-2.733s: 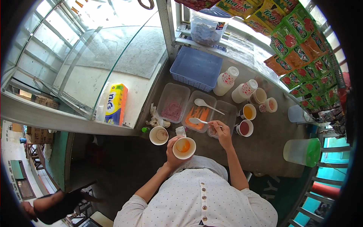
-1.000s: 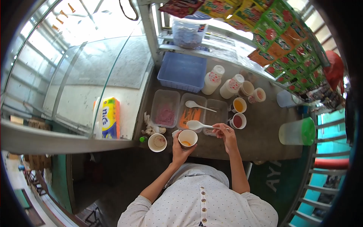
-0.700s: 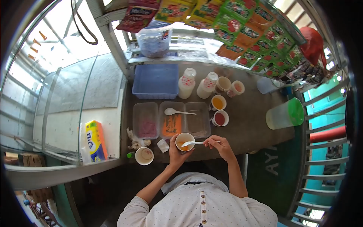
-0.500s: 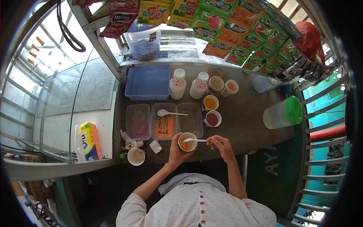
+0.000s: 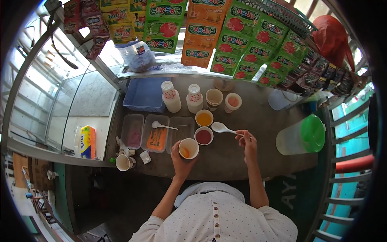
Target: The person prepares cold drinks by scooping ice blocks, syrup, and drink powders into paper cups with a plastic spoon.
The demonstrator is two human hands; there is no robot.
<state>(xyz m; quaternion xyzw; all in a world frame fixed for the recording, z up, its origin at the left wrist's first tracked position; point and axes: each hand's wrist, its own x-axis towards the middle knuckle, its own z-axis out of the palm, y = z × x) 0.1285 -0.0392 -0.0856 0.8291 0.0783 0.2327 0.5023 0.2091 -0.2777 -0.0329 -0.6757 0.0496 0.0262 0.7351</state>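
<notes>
From above, both my arms extend forward from my body, forearms bare. My left forearm [image 5: 167,199] slants inward to a left hand [image 5: 181,166] curled in a rounded, cupping grip, its fingers partly hidden, so I can't be sure how far they wrap. My right forearm [image 5: 256,181] runs almost straight ahead, and my right hand [image 5: 247,145], slightly farther forward, pinches with thumb and fingertips turned toward the left. The two hands are well apart.

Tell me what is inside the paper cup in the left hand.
An orange substance, thin or thick I can't tell, shows low inside the paper cup that the left hand holds; anything beneath that substance is covered.
</notes>
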